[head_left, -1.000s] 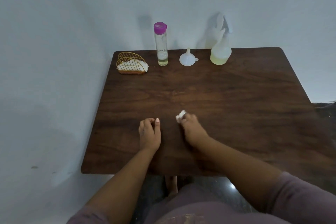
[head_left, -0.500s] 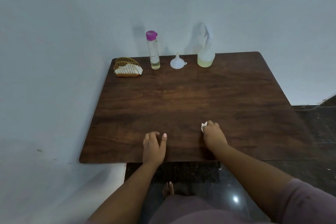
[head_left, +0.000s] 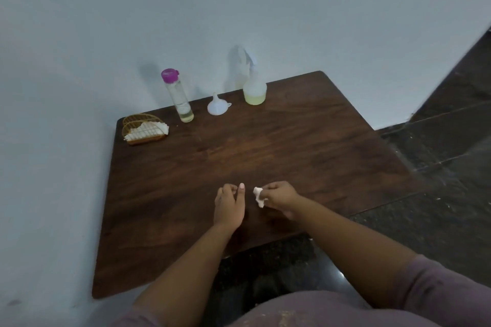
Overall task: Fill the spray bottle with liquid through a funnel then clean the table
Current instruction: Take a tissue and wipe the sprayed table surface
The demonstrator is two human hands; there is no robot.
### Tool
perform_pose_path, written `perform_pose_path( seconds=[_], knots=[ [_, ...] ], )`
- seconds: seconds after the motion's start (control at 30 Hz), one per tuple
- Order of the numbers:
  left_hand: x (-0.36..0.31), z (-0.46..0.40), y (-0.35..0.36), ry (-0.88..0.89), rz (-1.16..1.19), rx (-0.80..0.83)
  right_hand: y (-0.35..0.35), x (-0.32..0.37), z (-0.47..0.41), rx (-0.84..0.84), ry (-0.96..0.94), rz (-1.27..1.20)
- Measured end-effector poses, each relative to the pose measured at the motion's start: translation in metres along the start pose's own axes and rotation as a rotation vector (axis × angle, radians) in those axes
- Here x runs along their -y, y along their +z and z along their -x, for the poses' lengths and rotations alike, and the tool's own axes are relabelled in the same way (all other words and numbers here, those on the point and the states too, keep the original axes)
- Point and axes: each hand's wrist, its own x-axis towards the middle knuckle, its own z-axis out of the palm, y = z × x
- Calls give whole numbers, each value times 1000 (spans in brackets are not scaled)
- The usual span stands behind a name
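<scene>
From my feed the dark wooden bench [head_left: 305, 146] sits against a pale wall, and everything on it lines up along the far edge. Far left there's one gold wire basket [head_left: 143, 128] with white tissues in it; I can't count the sheets. Next over is one tall clear bottle [head_left: 179, 97] with a purple cap, standing up but leaning left in my wide lens, with a little liquid at the bottom. Then one small white funnel [head_left: 217, 105] resting on its wide mouth, spout pointing straight up, a small tab on its rim sticking out to the right. Right of that is one spray bottle [head_left: 254, 85], upright, long axis vertical, with pale yellow liquid low in the base. Its white trigger head blends into the wall and its own shadow, so I can't make out which way the nozzle faces.

Closer to me, two hands over the near part of the bench. The left hand [head_left: 229, 205] has its fingers curled in, holding nothing, thumb sticking forward. Just beside it the right hand [head_left: 281, 198] pinches one small crumpled white tissue [head_left: 259, 196], which pokes out to the left. I can't tell if that tissue touches the wood. Both purple sleeves are cut off at the bottom edge.
</scene>
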Motion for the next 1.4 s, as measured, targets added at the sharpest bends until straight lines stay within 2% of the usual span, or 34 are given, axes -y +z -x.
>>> perform_pose_path(
  seconds=[0.07, 0.17, 0.43, 0.6, 0.8, 1.0, 1.1, 1.3, 1.4],
  knots=[
    [-10, -10, 2, 38, -5, 21, -21, 18, -2, -7, 5, -196],
    [-27, -26, 11, 56, 5, 47, -51, 29, -7, -35, 3, -362],
    [-95, -54, 47, 228, 3, 126, -95, 37, -23, -61, -75, -310],
    [-146, -85, 91, 312, 18, 144, -144, 59, -45, -71, -186, -108],
    [-231, -139, 162, 287, 70, 153, -237, 102, -81, -173, -269, 53],
    [-321, -172, 227, 288, 104, 188, -349, 136, -127, -200, -250, 189],
    [-351, -188, 253, 290, 96, 188, -400, 147, -149, -300, -254, 361],
    [-376, -215, 282, 295, 36, 188, -481, 143, -195, -450, -79, 235],
    [-380, -228, 285, 317, -32, 169, -504, 140, -219, -445, 57, 411]
  ],
)
